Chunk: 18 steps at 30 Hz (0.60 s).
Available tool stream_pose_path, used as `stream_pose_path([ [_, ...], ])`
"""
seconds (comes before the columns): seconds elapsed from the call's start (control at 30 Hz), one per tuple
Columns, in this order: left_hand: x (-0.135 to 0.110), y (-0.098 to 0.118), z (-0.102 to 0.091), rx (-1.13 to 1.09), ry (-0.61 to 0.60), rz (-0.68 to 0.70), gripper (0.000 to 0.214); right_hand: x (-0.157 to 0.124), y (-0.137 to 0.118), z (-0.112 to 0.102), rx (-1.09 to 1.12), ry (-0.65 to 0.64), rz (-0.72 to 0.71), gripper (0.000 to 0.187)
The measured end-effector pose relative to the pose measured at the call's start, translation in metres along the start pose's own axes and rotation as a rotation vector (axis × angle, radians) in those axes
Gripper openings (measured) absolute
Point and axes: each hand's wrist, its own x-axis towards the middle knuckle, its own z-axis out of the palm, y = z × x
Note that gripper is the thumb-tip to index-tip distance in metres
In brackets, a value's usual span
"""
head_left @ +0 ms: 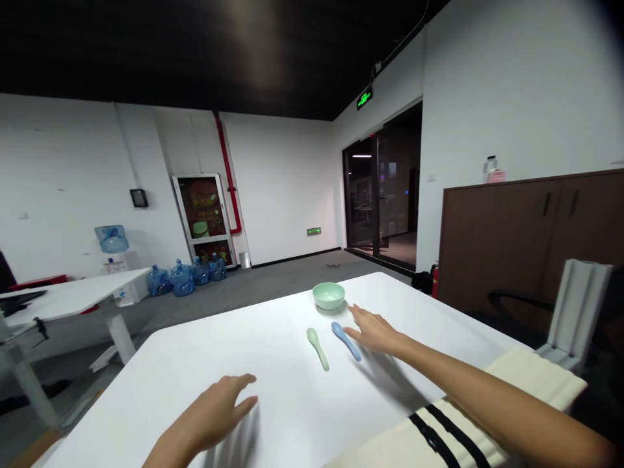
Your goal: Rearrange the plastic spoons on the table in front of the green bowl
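Note:
On the white table (244, 338) a pale green bowl (328, 295) stands toward the far edge. Two spoons lie in front of it: a green spoon (318, 348) and, to its right, a blue spoon (346, 340). My right hand (374, 330) lies flat on the table with fingers stretched out, its fingertips just right of the blue spoon and below the bowl; it holds nothing. My left hand (214, 411) hovers low over the near part of the table, fingers loosely spread and empty.
A cream cloth with black stripes (468, 422) lies on the table's near right corner. A grey chair (575, 312) and a brown cabinet (526, 234) stand to the right. Another white desk (73, 292) and several blue water jugs (180, 278) are on the left.

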Motion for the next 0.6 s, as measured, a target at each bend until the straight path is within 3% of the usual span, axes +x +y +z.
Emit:
stream_pose_path([
  [0.23, 0.0014, -0.0036, 0.002, -0.005, -0.001, 0.006, 0.061, 0.0034, 0.0111, 0.0057, 0.004, -0.007, -0.012, 0.07],
  [0.6, -0.0015, 0.0036, -0.0017, 0.012, 0.004, 0.007, 0.06, -0.0044, 0.0058, 0.0018, 0.018, -0.024, -0.024, 0.06],
])
